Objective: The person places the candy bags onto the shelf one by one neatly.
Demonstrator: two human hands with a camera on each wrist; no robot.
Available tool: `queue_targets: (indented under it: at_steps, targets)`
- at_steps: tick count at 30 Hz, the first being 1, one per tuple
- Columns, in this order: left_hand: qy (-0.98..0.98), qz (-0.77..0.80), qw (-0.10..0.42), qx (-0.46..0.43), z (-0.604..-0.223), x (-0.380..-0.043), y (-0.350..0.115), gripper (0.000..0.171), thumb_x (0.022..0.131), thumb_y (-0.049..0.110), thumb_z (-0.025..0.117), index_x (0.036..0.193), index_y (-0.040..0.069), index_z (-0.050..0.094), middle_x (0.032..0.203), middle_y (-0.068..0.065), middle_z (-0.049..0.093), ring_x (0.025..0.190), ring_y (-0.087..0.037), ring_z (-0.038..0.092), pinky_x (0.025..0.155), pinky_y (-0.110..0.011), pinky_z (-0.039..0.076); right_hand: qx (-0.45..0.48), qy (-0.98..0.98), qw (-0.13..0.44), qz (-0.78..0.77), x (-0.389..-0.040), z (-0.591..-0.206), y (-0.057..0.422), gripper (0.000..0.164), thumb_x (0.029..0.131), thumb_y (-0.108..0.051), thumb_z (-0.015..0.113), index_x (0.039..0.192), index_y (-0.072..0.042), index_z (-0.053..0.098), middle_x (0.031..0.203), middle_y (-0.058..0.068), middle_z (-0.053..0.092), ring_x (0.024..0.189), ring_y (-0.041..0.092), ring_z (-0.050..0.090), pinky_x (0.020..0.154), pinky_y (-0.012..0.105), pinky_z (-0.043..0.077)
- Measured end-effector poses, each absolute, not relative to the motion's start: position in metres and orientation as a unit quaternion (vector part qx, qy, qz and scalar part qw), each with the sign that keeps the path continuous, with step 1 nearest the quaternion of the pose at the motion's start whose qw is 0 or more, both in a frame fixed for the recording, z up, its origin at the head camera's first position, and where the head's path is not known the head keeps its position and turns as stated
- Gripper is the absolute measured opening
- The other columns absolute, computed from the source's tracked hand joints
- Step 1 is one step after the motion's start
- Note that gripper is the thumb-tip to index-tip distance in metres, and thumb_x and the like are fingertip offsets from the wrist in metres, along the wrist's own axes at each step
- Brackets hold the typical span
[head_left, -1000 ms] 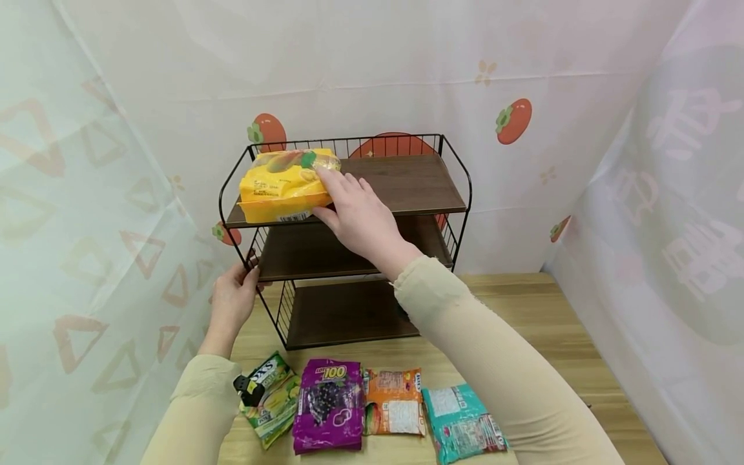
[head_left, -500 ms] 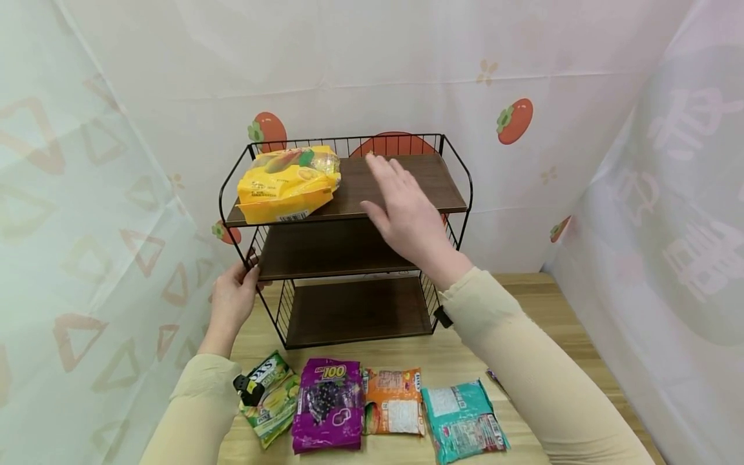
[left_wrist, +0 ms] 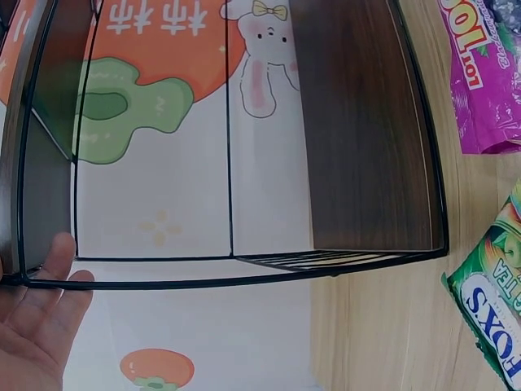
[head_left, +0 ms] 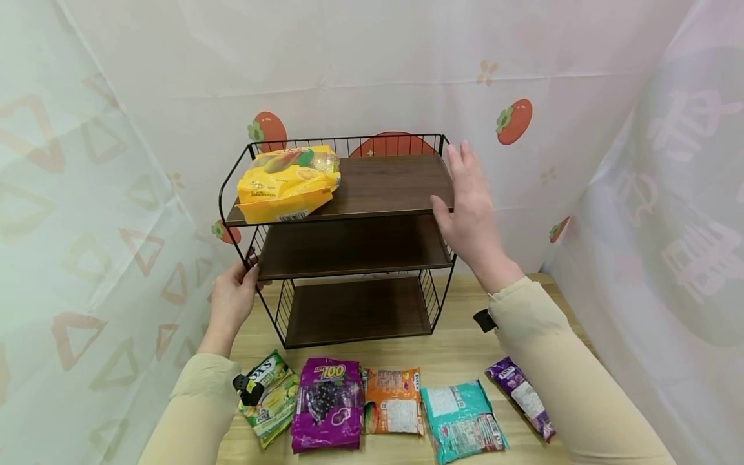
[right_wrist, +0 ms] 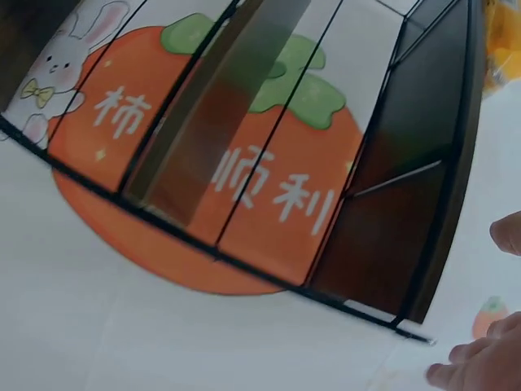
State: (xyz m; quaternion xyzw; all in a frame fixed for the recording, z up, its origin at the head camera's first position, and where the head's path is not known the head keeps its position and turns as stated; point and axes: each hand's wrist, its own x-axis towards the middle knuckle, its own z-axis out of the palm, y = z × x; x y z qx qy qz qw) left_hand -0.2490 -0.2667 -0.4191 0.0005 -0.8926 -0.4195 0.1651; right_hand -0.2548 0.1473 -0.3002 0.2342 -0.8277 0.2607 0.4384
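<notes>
A three-tier shelf rack (head_left: 401, 187) with a black wire frame and dark brown boards stands on the wooden table. A yellow candy bag (head_left: 287, 184) with mango pictures lies on the left of its top board, its lower end at the front edge. My left hand (head_left: 231, 297) grips the rack's left post around the middle tier; in the left wrist view, the fingertips (left_wrist: 61, 261) show at the wire frame. My right hand (head_left: 473, 216) holds nothing, its fingers extended and thumb apart, near the right end of the top board.
Several candy bags lie in a row before the rack: a green one (head_left: 270, 403), a purple grape one (head_left: 328, 410), an orange one (head_left: 395, 403), a teal one (head_left: 465, 420) and a narrow dark purple one (head_left: 523, 397). Printed fabric walls (head_left: 593, 161) enclose the table.
My right hand has left the yellow bag and moved right across the top board to the rack's right side. The narrow dark purple bag has come into view. The left hand has stayed put.
</notes>
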Motion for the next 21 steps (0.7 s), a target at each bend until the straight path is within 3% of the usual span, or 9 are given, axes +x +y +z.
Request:
queue_targets:
  at_steps: [4, 7, 8, 11, 14, 15, 17, 21]
  targets:
    - [-0.891, -0.425, 0.161, 0.0, -0.42, -0.249, -0.267, 0.037, 0.11, 0.027, 0.045, 0.133, 0.006, 0.065, 0.1, -0.018, 0.077, 0.085, -0.03, 0.066, 0.063, -0.031, 0.041, 0.198, -0.839, 0.401, 0.31, -0.253, -0.307, 0.159, 0.08, 0.097, -0.005, 0.066, 0.163, -0.003, 0.019, 0.17, 0.015, 0.018, 0.156, 0.027, 0.021, 0.12, 0.049, 0.03]
    - [-0.889, -0.43, 0.158, 0.0, -0.42, -0.249, -0.267, 0.038, 0.11, 0.027, 0.044, 0.134, 0.006, 0.064, 0.102, -0.018, 0.077, 0.089, -0.032, 0.067, 0.063, -0.03, 0.041, 0.161, -0.85, 0.363, 0.346, -0.253, -0.312, 0.165, 0.084, 0.099, -0.012, 0.065, 0.165, -0.009, 0.013, 0.17, 0.009, 0.019, 0.154, 0.028, 0.027, 0.114, 0.055, 0.036]
    - [-0.888, -0.433, 0.156, 0.0, -0.419, -0.249, -0.267, 0.038, 0.11, 0.027, 0.044, 0.134, 0.006, 0.064, 0.102, -0.018, 0.077, 0.087, -0.029, 0.067, 0.063, -0.029, 0.042, 0.15, -0.854, 0.349, 0.356, -0.254, -0.314, 0.167, 0.084, 0.1, -0.015, 0.064, 0.165, -0.011, 0.011, 0.17, 0.009, 0.021, 0.147, 0.031, 0.04, 0.11, 0.054, 0.041]
    - [-0.888, -0.432, 0.156, -0.001, -0.419, -0.248, -0.267, 0.037, 0.111, 0.027, 0.044, 0.134, 0.006, 0.064, 0.102, -0.019, 0.077, 0.083, -0.025, 0.067, 0.061, -0.029, 0.042, 0.123, -0.858, 0.303, 0.397, -0.255, -0.32, 0.173, 0.082, 0.102, -0.026, 0.061, 0.166, -0.015, 0.011, 0.165, 0.012, 0.033, 0.138, 0.036, 0.051, 0.104, 0.054, 0.046]
    - [-0.888, -0.433, 0.155, -0.003, -0.419, -0.248, -0.267, 0.038, 0.111, 0.026, 0.044, 0.137, 0.007, 0.063, 0.101, -0.02, 0.077, 0.083, -0.027, 0.067, 0.057, -0.028, 0.041, 0.105, -0.859, 0.266, 0.424, -0.255, -0.324, 0.177, 0.077, 0.103, -0.036, 0.058, 0.165, -0.016, 0.017, 0.156, 0.017, 0.047, 0.126, 0.039, 0.06, 0.101, 0.053, 0.049]
    - [-0.888, -0.433, 0.156, -0.004, -0.419, -0.248, -0.267, 0.038, 0.111, 0.026, 0.044, 0.137, 0.007, 0.063, 0.101, -0.02, 0.077, 0.085, -0.032, 0.068, 0.056, -0.029, 0.041, 0.103, -0.86, 0.258, 0.429, -0.255, -0.325, 0.179, 0.076, 0.103, -0.038, 0.057, 0.165, -0.015, 0.019, 0.152, 0.019, 0.05, 0.132, 0.039, 0.056, 0.105, 0.055, 0.047]
    - [-0.887, -0.434, 0.155, -0.003, -0.419, -0.248, -0.266, 0.038, 0.111, 0.026, 0.044, 0.138, 0.007, 0.062, 0.101, -0.021, 0.076, 0.089, -0.036, 0.068, 0.056, -0.029, 0.041, 0.097, -0.863, 0.246, 0.43, -0.255, -0.327, 0.18, 0.075, 0.103, -0.041, 0.056, 0.164, -0.013, 0.023, 0.144, 0.021, 0.058, 0.124, 0.04, 0.061, 0.106, 0.053, 0.046]
    - [-0.889, -0.431, 0.157, -0.002, -0.419, -0.248, -0.266, 0.037, 0.111, 0.026, 0.044, 0.136, 0.007, 0.063, 0.101, -0.021, 0.076, 0.09, -0.034, 0.068, 0.059, -0.029, 0.041, 0.095, -0.867, 0.232, 0.431, -0.255, -0.332, 0.183, 0.074, 0.102, -0.042, 0.057, 0.164, -0.016, 0.025, 0.113, 0.021, 0.066, 0.109, 0.036, 0.066, 0.1, 0.05, 0.047]
